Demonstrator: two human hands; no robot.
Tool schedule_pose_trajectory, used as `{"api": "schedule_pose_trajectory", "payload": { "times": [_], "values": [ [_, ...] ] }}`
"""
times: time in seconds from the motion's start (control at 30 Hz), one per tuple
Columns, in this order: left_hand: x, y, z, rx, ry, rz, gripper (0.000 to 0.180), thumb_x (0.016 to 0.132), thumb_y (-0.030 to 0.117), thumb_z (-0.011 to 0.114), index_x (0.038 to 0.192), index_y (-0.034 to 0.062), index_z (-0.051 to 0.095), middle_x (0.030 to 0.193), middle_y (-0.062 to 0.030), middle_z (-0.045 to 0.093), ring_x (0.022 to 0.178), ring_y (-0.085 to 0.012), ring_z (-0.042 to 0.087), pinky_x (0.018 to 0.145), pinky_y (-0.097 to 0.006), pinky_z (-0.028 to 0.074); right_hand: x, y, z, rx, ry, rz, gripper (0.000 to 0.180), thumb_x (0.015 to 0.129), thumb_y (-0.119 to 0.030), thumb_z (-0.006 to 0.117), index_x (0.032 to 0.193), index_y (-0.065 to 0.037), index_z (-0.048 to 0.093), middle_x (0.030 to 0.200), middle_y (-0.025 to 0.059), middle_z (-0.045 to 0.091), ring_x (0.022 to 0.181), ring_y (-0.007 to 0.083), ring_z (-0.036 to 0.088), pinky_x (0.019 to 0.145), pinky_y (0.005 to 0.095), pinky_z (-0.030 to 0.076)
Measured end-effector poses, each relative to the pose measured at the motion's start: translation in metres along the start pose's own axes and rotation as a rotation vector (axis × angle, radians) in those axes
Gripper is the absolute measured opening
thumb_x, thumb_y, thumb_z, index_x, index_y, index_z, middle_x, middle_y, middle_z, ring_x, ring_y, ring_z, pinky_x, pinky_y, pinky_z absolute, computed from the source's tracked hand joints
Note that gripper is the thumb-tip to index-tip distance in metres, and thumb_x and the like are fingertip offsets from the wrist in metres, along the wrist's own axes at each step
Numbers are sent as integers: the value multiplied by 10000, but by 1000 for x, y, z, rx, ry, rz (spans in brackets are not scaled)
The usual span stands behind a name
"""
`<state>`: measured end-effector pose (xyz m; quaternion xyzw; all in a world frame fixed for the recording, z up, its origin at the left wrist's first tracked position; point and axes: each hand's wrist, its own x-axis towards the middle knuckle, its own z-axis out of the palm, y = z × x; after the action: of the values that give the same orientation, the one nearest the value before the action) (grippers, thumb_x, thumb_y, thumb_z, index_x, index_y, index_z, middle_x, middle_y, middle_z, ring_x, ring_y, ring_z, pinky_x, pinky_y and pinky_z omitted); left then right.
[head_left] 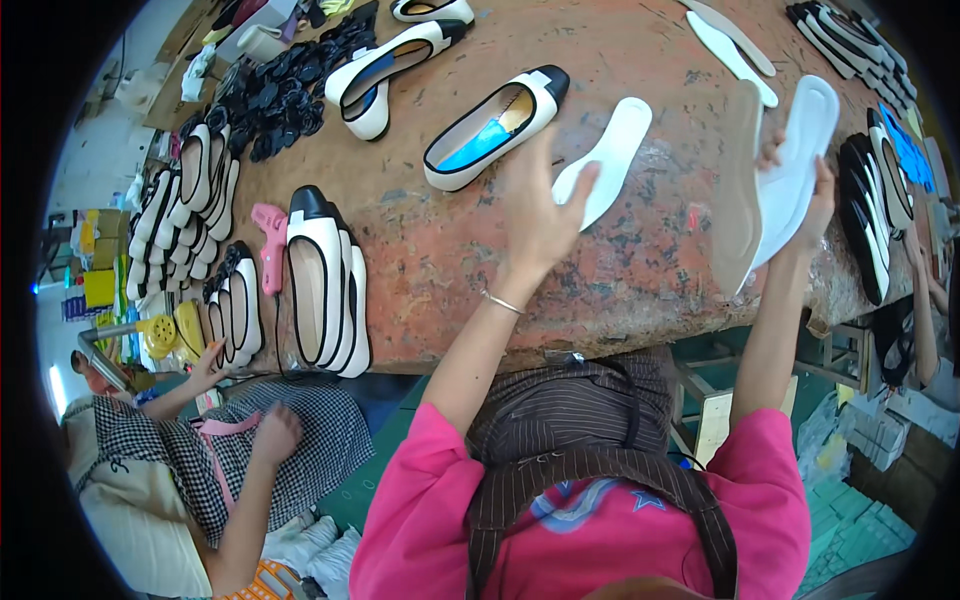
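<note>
My left hand, blurred by motion, reaches over the table with thumb and fingers apart. Its thumb overlaps a white insole; whether it presses on it I cannot tell. The fingers point toward a white flat shoe with a black toe and trim, a blue patch showing inside. In my right hand are several insoles, held up over the table's right part. White ones sit between fingers and thumb, and a beige one, smeared by motion, fans out to their left.
Stacked white-and-black shoes stand at left beside a pink glue gun. Black pieces lie in a heap behind. Loose insoles and more shoes are at right. A co-worker in a checked apron sits at left; another person's arms show at right.
</note>
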<state>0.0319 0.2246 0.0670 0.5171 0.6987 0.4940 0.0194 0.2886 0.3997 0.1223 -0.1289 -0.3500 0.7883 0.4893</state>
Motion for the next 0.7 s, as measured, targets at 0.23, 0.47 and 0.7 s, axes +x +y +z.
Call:
{"api": "schedule_pose_trajectory", "payload": {
  "times": [0.23,0.47,0.7],
  "values": [
    [9,29,39,-1201,-357,-602,407,918,178,704,1253,-11,572,1131,-79,660,1005,-171,641,879,-298,499,-14,52,25,145,22,294,539,933,-308,508,1308,64,402,964,112,489,790,179,451,712,303,432],
    [19,-9,18,115,-14,-61,714,832,442,743,1325,-28,531,1341,-262,527,1328,-415,430,1107,-522,325,-47,-90,-134,-53,143,-108,670,951,-339,540,1459,45,333,1306,178,522,967,233,520,879,341,454],
    [-4,-105,-83,350,87,-210,353,733,268,835,975,26,748,1392,-228,517,1293,-400,488,1069,-457,394,-65,-52,-66,-290,243,24,648,1039,-397,392,1516,22,265,1441,222,456,963,213,558,836,321,509]
  ]
}}
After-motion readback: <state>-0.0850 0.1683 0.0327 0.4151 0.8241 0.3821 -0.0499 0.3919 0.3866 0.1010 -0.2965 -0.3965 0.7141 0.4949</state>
